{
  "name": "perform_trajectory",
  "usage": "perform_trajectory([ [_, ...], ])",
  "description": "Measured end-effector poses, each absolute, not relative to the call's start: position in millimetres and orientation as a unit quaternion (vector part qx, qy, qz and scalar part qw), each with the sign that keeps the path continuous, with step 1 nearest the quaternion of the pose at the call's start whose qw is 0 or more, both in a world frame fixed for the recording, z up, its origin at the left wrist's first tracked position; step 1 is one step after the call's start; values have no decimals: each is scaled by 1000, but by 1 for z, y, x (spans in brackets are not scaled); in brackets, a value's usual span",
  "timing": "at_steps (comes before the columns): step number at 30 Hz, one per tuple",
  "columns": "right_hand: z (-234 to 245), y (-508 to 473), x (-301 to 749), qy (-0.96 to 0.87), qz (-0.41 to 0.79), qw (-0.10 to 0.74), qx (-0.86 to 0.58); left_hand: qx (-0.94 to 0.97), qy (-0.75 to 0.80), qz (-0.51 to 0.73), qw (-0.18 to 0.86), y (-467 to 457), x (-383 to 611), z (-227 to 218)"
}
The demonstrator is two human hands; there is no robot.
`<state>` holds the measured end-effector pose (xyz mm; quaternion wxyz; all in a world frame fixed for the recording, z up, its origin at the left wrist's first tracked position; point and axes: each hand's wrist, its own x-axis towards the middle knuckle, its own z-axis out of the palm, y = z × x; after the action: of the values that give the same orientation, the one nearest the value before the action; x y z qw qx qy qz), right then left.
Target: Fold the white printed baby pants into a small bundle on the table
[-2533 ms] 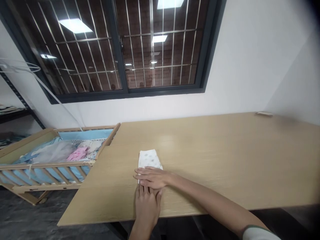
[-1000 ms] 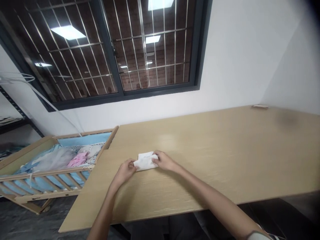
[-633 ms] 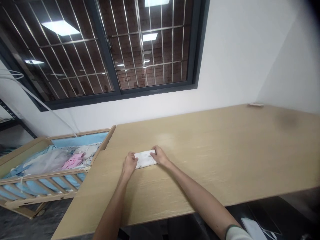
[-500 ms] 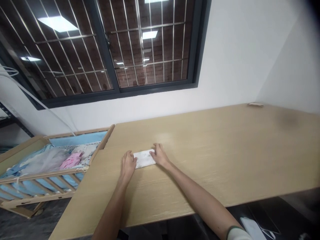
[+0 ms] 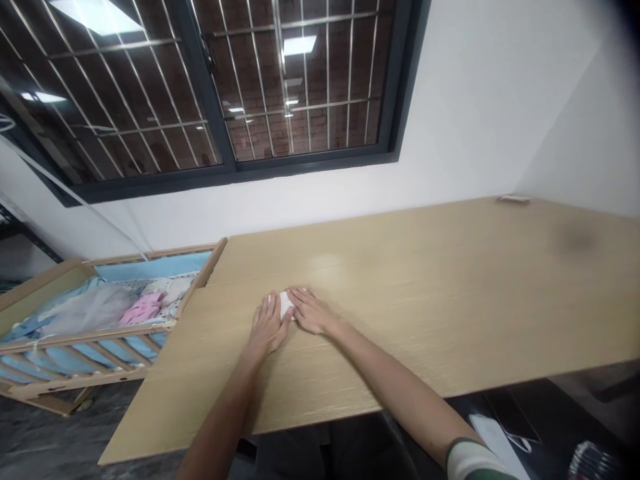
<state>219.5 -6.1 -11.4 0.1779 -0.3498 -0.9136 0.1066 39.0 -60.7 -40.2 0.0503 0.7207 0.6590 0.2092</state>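
Note:
A small folded white cloth with a faint print [image 5: 286, 305] lies flat on the wooden table [image 5: 400, 300]. My left hand [image 5: 269, 325] rests palm down over its left part, fingers stretched out. From the other side my right hand [image 5: 309, 311] lies flat across the right part, its fingers pointing left and away from me. Only a narrow strip of the cloth shows between the two hands; the rest is covered by them.
Left of the table stands a wooden crib [image 5: 95, 340] with blue lining, holding a pink cloth [image 5: 143, 308] and other fabrics. A barred window [image 5: 300, 87] is in the wall behind. A small flat object [image 5: 513, 199] lies at the table's far right corner.
Both hands have gone from holding the cloth's ends to lying flat on top of it, closer together. Less of the cloth shows now. The view has tilted slightly downward.

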Motion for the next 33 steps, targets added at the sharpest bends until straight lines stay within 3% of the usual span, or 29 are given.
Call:
perform_trajectory([
  [5,-6,-2,232,-892,165,165,-388,700,688,192,23,-64,29,-36],
  [9,1,2,243,-875,175,224,-392,728,640,248,3,-65,19,-17],
  [12,9,2,249,-897,150,262,-321,746,618,247,36,-66,14,-8],
  [15,13,2,250,-920,144,249,-267,749,622,217,73,-68,15,-9],
  [22,-7,12,248,-898,178,266,-301,725,625,274,96,-66,19,-12],
  [28,-6,22,238,-774,363,409,-319,695,618,350,109,-64,16,4],
  [33,2,25,230,-634,490,492,-341,683,581,392,205,-69,20,8],
])
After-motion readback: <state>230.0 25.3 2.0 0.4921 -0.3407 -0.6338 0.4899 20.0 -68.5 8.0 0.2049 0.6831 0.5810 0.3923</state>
